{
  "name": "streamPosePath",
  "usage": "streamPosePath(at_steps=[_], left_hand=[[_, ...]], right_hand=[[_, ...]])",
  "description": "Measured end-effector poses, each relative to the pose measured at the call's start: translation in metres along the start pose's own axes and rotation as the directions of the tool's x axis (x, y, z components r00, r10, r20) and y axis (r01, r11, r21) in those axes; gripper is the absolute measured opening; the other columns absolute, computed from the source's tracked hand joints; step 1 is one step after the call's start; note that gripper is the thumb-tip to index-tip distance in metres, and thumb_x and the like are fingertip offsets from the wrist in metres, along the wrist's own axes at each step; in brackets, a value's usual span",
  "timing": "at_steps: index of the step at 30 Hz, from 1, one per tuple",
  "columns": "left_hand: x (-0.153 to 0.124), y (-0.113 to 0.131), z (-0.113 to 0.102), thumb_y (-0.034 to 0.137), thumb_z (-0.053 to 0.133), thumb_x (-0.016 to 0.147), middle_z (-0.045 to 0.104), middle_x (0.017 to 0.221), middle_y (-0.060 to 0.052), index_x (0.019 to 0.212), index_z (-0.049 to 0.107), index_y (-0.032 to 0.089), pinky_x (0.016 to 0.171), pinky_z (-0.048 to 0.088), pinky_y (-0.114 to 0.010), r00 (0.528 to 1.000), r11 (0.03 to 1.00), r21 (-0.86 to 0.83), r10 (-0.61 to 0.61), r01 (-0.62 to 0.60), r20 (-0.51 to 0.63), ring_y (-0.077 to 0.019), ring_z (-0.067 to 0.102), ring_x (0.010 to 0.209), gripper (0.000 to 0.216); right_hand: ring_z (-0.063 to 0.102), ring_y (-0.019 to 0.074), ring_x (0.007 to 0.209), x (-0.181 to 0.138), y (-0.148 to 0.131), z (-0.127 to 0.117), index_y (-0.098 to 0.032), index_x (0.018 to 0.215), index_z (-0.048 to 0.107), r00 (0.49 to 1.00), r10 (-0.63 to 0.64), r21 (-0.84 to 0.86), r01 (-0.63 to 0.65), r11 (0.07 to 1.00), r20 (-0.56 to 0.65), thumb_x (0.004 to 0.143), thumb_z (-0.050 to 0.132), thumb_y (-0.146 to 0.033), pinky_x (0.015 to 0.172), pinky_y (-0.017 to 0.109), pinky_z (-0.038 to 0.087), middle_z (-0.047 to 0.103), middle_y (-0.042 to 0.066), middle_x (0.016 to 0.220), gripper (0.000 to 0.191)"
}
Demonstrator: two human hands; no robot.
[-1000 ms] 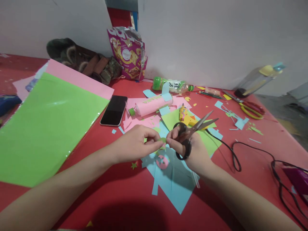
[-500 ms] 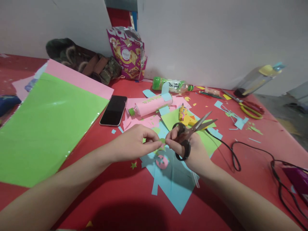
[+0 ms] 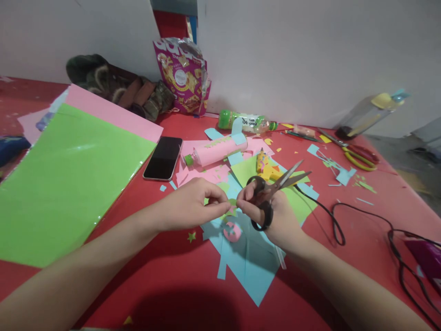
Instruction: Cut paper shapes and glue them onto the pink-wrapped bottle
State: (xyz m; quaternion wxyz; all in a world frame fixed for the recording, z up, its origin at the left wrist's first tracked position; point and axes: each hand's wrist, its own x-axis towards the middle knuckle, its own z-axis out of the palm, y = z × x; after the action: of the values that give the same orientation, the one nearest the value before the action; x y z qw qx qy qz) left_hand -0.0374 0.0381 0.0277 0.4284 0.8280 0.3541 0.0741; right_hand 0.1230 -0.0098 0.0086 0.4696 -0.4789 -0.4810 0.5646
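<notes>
Between finger and thumb, my left hand [image 3: 206,201] pinches one edge of a small green paper piece [image 3: 233,202]. My right hand [image 3: 275,214] has the black-handled scissors [image 3: 274,187] looped on its fingers, blades apart and pointing up to the right. Its fingertips also meet the other edge of the green piece. Just below lies a pink round paper [image 3: 232,232] with a cut-out shape, on blue paper sheets [image 3: 257,276]. A green paper star [image 3: 191,236] rests on the red table to the left.
A yellow glue gun [image 3: 267,168] with a black cord lies behind my right hand. Beyond are a pink-wrapped bottle [image 3: 220,151], a green-capped bottle [image 3: 244,121] and a phone [image 3: 163,158]. Green sheets [image 3: 69,184] cover the left. Yellow-and-red scissors [image 3: 360,158] and paper scraps lie right.
</notes>
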Motion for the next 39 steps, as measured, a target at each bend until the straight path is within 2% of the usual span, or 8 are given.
streamPosePath(at_steps=[9,21,26,33,39], left_hand=[[-0.0001,-0.0004,-0.0001,0.035,0.042,0.077,0.049,0.053,0.002,0.062,0.059,0.012,0.045,0.03,-0.015,1.0,1.0,-0.003,0.003,-0.003,0.011,-0.0067,0.041,0.05,0.032],[0.0005,0.0004,0.0001,0.033,0.043,0.076,0.049,0.051,0.002,0.06,0.059,0.012,0.045,0.03,-0.016,1.0,1.0,0.017,0.002,-0.001,-0.013,-0.0065,0.041,0.049,0.031],[-0.0006,0.0002,0.0008,0.03,0.043,0.076,0.055,0.056,0.0,0.063,0.061,0.013,0.047,0.032,-0.016,1.0,0.999,0.036,-0.004,0.004,0.0,-0.0082,0.046,0.053,0.028],[-0.0029,-0.0024,0.0013,0.028,0.04,0.076,0.059,0.062,-0.002,0.068,0.063,0.012,0.051,0.035,-0.017,0.998,0.992,0.117,0.045,-0.05,0.047,-0.0103,0.051,0.059,0.028],[-0.0034,-0.006,0.0014,0.029,0.04,0.078,0.055,0.057,-0.001,0.064,0.06,0.012,0.049,0.033,-0.017,0.992,0.987,0.118,0.103,-0.111,0.072,-0.0092,0.048,0.055,0.03]], right_hand=[[0.042,0.0074,0.051,-0.0002,-0.0018,-0.0003,-0.017,0.063,0.044,1.0,-0.002,-0.028,0.002,1.0,0.001,0.061,0.068,-0.019,0.046,0.02,0.034,0.048,-0.004,0.058,0.025],[0.044,0.008,0.053,0.0002,0.0016,-0.0013,-0.018,0.064,0.043,1.0,0.012,0.016,-0.012,1.0,0.009,0.063,0.063,-0.014,0.05,0.022,0.035,0.049,-0.004,0.059,0.02],[0.045,0.0088,0.053,-0.001,0.0013,-0.0017,-0.018,0.066,0.044,0.998,0.045,-0.017,-0.044,0.999,0.038,0.063,0.063,-0.017,0.05,0.022,0.036,0.048,-0.004,0.058,0.019],[0.043,0.0081,0.05,-0.0003,-0.0052,0.0,-0.017,0.062,0.044,0.989,0.12,-0.1,-0.112,0.989,0.083,0.055,0.071,-0.022,0.049,0.022,0.035,0.045,-0.006,0.057,0.029],[0.042,0.0082,0.049,-0.0007,-0.0057,0.0008,-0.018,0.062,0.043,0.988,0.125,-0.093,-0.117,0.989,0.088,0.058,0.069,-0.023,0.048,0.022,0.035,0.045,-0.006,0.054,0.027]])
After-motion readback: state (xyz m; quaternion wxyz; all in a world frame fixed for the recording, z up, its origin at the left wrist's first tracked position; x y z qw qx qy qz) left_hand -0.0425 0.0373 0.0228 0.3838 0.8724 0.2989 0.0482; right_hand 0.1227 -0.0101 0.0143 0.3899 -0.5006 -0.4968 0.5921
